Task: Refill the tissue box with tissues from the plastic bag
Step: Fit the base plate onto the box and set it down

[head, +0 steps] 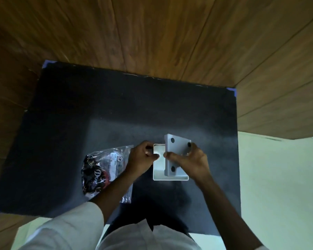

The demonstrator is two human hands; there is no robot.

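A white square tissue box stands on the black table mat, open on top and showing an empty inside. My left hand grips its left rim near the far corner. My right hand holds the grey base plate with round dark pads, tilted up over the box's right side. The plastic bag of tissues, dark with a white label, lies flat on the mat just left of the box, partly under my left forearm.
Wooden panel walls rise behind and to the right of the mat. A pale floor shows at the right and bottom. Blue tape marks the mat's far corners.
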